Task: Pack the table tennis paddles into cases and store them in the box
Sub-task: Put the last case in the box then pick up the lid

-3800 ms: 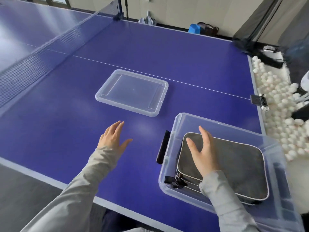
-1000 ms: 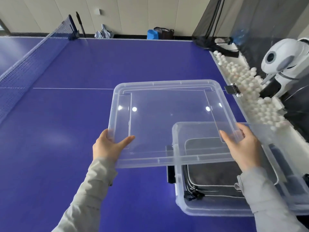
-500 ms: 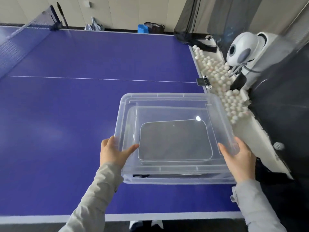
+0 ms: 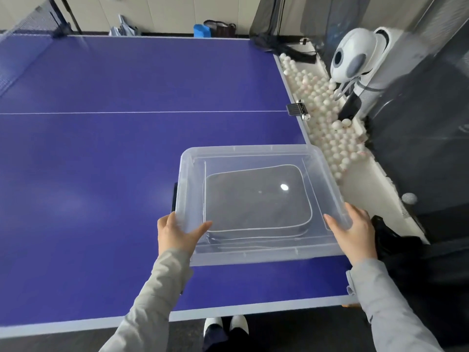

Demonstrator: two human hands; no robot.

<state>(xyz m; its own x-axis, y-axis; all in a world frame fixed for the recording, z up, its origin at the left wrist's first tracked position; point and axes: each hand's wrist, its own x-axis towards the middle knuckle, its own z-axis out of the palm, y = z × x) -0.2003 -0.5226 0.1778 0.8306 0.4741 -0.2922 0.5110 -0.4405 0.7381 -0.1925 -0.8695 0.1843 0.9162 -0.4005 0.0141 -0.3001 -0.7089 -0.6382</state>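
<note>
The blue surface (image 4: 101,186) carries a clear box (image 4: 253,256), lid (image 4: 253,151) on, by its near right corner. Beyond the box a white line (image 4: 127,112) crosses it; a dark clamp (image 4: 295,109) grips the edge, and the net (image 4: 22,39) stands far left.

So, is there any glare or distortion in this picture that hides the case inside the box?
Head view: one small bright glare spot sits on the lid, over the dark case, which shows clearly through the plastic. Head view, edges: the wide lens curves the near border of the table, and the net at far left looks soft.
</note>
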